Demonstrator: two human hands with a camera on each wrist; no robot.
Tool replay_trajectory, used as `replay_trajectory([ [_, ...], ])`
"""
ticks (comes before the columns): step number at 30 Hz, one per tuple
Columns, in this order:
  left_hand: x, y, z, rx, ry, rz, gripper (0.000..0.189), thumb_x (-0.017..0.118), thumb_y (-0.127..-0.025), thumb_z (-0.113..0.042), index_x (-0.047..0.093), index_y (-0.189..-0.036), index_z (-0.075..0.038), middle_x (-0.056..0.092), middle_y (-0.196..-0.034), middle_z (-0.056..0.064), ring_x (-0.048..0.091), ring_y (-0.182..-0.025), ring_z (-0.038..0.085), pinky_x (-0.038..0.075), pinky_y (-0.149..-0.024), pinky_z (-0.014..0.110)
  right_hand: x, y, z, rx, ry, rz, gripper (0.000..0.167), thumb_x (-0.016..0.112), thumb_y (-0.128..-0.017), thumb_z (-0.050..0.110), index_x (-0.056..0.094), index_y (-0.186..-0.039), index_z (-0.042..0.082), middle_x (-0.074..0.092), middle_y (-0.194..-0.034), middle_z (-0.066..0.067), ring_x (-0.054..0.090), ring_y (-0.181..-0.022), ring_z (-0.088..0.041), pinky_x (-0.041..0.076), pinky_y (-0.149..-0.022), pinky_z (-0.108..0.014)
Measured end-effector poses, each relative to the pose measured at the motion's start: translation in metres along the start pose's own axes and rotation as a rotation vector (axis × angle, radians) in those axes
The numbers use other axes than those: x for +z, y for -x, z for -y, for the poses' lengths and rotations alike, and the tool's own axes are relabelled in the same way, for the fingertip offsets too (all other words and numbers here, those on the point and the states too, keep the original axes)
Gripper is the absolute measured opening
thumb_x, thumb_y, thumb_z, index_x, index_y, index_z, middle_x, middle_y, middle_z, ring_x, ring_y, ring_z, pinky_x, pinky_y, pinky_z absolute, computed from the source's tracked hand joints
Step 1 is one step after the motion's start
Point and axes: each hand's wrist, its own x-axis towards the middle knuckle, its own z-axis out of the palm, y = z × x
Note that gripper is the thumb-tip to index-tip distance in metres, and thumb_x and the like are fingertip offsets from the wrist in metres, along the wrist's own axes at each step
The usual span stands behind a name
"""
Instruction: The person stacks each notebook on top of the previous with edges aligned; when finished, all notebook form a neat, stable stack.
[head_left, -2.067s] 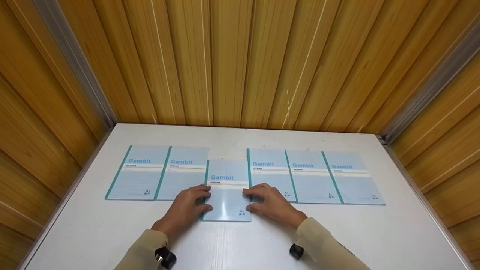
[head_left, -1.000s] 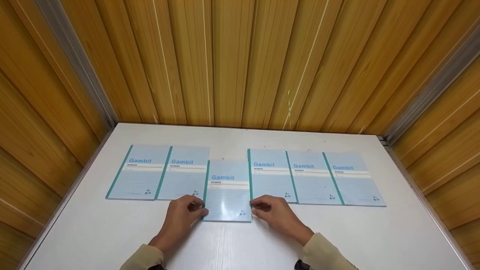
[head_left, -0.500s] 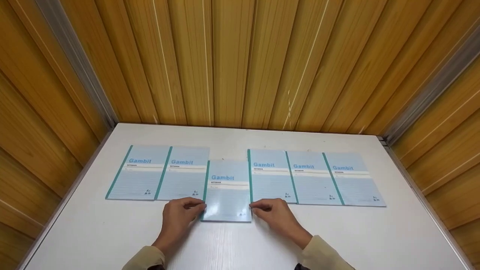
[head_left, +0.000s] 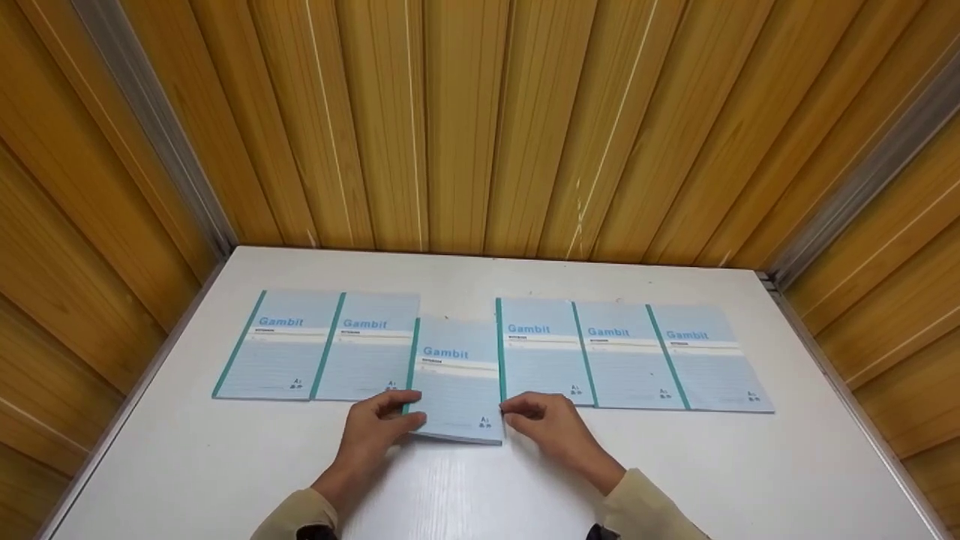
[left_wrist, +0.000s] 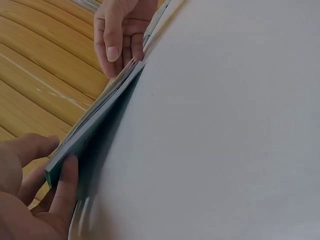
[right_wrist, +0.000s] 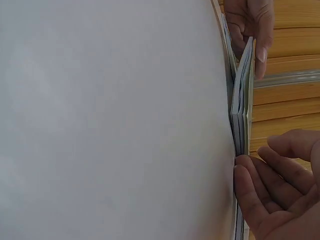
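A light-blue notebook [head_left: 457,394] marked "Gambit", with a green spine, lies at the middle front of the row, nearer me than the others. My left hand [head_left: 375,427] pinches its spine edge near the lower left corner, thumb on top and a finger beneath. That side is raised, and the left wrist view shows a dark gap under the tilted notebook [left_wrist: 97,120]. At the opposite edge sits my right hand [head_left: 555,431]; its bent fingertips are right at the notebook's side, and in the right wrist view the thumb stands apart from the pages.
Two matching notebooks [head_left: 285,360] lie side by side on the left, and three more [head_left: 622,375] on the right. All are flat on a white table [head_left: 465,495]. Wood-patterned panels [head_left: 457,127] enclose the back and both sides.
Both hands slid down the notebook's edges toward its lower corners. My left thumb and fingers then moved onto its edge and tilted the left side up; the other notebooks stayed put.
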Motion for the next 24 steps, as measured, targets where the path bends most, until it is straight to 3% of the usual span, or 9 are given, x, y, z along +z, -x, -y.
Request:
replay_trajectory([
  [3,0.0000,0.0005,0.0010,-0.017,0.011,0.032,0.039,0.086,-0.088,-0.010,0.076,-0.125,-0.002,0.066,-0.136,0.016,0.066,-0.115,0.026,0.061,-0.088,0.032,0.0000,0.0002,0.0008,-0.008,-0.030,0.002,0.021,0.076,-0.100,0.015,0.078,-0.119,0.007,0.077,-0.114,-0.004,0.071,-0.104,-0.022,0.058,-0.089,-0.029],
  [7,-0.0009,0.0005,-0.0014,-0.008,0.072,0.057,0.045,0.084,-0.090,-0.012,0.072,-0.131,0.000,0.069,-0.133,0.017,0.066,-0.118,0.027,0.060,-0.089,0.034,0.0000,0.0001,0.0010,0.016,-0.118,0.007,0.036,0.075,-0.100,0.018,0.071,-0.132,0.001,0.074,-0.113,-0.008,0.072,-0.101,-0.022,0.060,-0.083,-0.030],
  [12,0.0007,0.0000,-0.0059,0.002,0.133,0.042,0.047,0.085,-0.090,-0.013,0.070,-0.134,0.000,0.068,-0.132,0.016,0.067,-0.116,0.025,0.061,-0.090,0.032,0.0010,-0.0008,0.0019,0.084,-0.297,0.019,0.057,0.073,-0.103,0.021,0.054,-0.151,-0.003,0.072,-0.109,-0.011,0.075,-0.095,-0.025,0.064,-0.080,-0.038],
  [17,0.0013,0.0008,-0.0068,0.016,0.165,0.001,0.049,0.085,-0.090,-0.011,0.069,-0.134,0.000,0.066,-0.127,0.016,0.067,-0.107,0.023,0.061,-0.087,0.030,0.0045,-0.0003,0.0029,0.143,-0.447,0.041,0.063,0.074,-0.100,0.015,0.048,-0.153,-0.006,0.070,-0.104,-0.012,0.075,-0.089,-0.027,0.065,-0.082,-0.043],
  [24,-0.0002,0.0022,-0.0059,0.029,0.127,-0.004,0.048,0.083,-0.092,-0.014,0.069,-0.136,-0.001,0.067,-0.128,0.014,0.067,-0.109,0.022,0.061,-0.089,0.031,0.0017,-0.0004,0.0050,0.141,-0.431,-0.002,0.065,0.080,-0.093,0.014,0.054,-0.151,-0.001,0.068,-0.117,-0.016,0.071,-0.098,-0.024,0.064,-0.083,-0.038],
])
